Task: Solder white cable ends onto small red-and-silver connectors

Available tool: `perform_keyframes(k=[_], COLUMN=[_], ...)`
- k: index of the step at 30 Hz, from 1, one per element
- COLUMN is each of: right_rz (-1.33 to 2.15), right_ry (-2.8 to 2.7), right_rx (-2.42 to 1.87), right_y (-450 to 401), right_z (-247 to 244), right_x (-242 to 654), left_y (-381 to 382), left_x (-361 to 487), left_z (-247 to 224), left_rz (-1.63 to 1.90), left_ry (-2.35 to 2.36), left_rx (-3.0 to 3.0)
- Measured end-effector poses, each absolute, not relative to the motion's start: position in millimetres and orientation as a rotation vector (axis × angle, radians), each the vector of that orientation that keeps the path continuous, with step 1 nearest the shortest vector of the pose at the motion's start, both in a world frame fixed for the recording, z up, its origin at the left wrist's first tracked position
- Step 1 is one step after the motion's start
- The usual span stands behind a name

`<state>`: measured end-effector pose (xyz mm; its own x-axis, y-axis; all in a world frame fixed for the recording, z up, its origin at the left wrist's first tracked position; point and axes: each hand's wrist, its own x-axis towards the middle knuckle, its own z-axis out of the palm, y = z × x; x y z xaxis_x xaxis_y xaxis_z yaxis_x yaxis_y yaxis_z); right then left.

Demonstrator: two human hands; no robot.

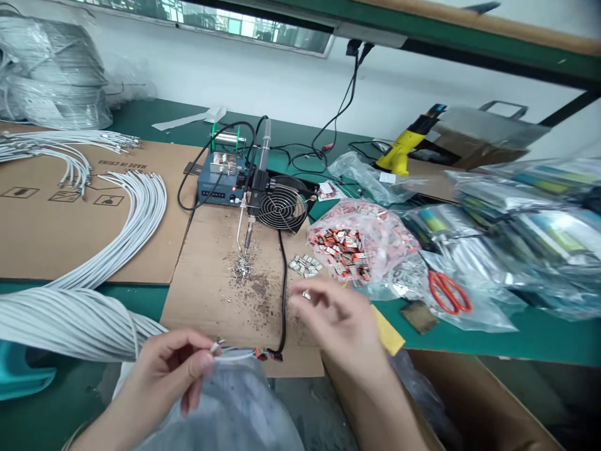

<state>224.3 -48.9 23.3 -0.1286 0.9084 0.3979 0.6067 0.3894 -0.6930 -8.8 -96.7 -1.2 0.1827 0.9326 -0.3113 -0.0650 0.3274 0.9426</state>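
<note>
Between thumb and forefinger, my left hand [173,369] pinches a grey cable end [216,346] whose thin wires stick out. My right hand [342,319] is raised over the cardboard, with a small metal connector [306,294] at its fingertips. Just beyond it lies a little pile of similar connectors [305,265]. A soldering iron [248,235] is clamped upright in a stand, tip down over a heap of solder bits [243,268]. Near the cardboard's front edge, some cables end in orange-and-metal pieces [260,354].
Bundled grey cables [141,207] spread over the left. Behind the iron are a blue soldering station [218,188] and a fan [283,210]. On the right are a bag of orange-and-metal parts [347,250], red scissors [448,292] and a yellow heat gun [404,147]. A black cord [284,294] crosses the cardboard.
</note>
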Motion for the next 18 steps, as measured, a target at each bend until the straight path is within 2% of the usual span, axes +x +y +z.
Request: perform_keyframes(k=[3, 4, 9, 18], right_rz=[-0.171, -0.207, -0.123, 0.098], right_ry=[-2.025, -2.067, -2.312, -2.545], right_rx=[-1.957, -2.04, -2.126, -1.95], right_y=[-7, 6, 47, 61], right_z=[34, 35, 23, 19], right_x=[274, 286, 316, 325], left_y=[-90, -88, -78, -71], left_x=[-15, -16, -18, -23], left_z=[-1, -1, -6, -4], left_rz=[0.962, 0.966, 0.908, 0.887], left_ry=[1.225, 1.222, 1.157, 1.213], left_rx=[0.926, 0.925, 0.968, 0.992])
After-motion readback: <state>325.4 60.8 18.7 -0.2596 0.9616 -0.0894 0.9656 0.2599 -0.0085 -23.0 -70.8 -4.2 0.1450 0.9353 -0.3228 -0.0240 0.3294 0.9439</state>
